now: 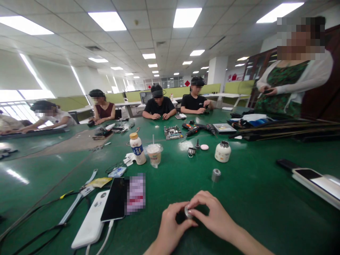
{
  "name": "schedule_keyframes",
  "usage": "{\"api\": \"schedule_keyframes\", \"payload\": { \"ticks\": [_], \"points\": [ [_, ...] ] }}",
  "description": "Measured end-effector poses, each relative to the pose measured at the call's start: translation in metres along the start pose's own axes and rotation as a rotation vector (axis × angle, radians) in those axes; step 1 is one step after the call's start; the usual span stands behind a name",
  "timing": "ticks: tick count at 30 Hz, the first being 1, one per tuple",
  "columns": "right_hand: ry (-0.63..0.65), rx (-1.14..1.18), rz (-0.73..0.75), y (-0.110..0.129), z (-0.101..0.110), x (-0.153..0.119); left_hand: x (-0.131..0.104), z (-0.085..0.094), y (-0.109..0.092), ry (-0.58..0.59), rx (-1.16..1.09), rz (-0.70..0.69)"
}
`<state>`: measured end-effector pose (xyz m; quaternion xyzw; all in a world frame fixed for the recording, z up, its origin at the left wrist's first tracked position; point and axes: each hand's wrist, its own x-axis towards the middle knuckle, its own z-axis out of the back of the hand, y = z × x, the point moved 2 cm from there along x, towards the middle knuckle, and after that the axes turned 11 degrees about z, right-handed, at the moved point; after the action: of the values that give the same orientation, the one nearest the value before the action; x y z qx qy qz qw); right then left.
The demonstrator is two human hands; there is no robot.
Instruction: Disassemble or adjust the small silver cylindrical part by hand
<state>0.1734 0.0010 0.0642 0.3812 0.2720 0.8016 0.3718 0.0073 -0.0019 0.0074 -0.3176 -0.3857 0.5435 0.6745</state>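
Gripping a small round metal piece between them, the left hand and right hand have their fingers pinched narrow around it, just above the near part of the green surface. A small metal cylinder stands beyond the hands, with a white jar behind it. The phone overlaps a white power bank on the left.
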Motion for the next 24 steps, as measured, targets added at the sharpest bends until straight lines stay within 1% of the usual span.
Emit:
{"api": "schedule_keyframes", "payload": {
  "ticks": [4,9,16,18,22,24],
  "points": [
    [-0.034,-0.006,0.008,-0.0011,-0.0019,-0.0001,-0.0002,-0.0001,0.0014,-0.017,-0.011,-0.004],
    [-0.029,-0.028,-0.007,-0.0046,-0.0062,-0.0008,-0.0009,0.0007,0.0014,-0.026,-0.002,-0.010],
    [-0.104,-0.113,-0.009,-0.0054,0.0027,0.0009,-0.0001,0.0000,0.0032,-0.032,0.011,-0.017],
    [-0.082,-0.100,0.015,-0.0043,0.0029,0.0006,0.0000,-0.0001,0.0031,-0.037,0.014,-0.016],
    [0.002,-0.052,0.052,-0.0016,-0.0035,-0.0019,-0.0001,0.0001,0.0017,-0.041,0.013,-0.021],
    [-0.001,-0.043,0.051,-0.0015,-0.0053,-0.0023,-0.0003,0.0001,0.0011,-0.034,0.014,-0.022]
  ]
}}
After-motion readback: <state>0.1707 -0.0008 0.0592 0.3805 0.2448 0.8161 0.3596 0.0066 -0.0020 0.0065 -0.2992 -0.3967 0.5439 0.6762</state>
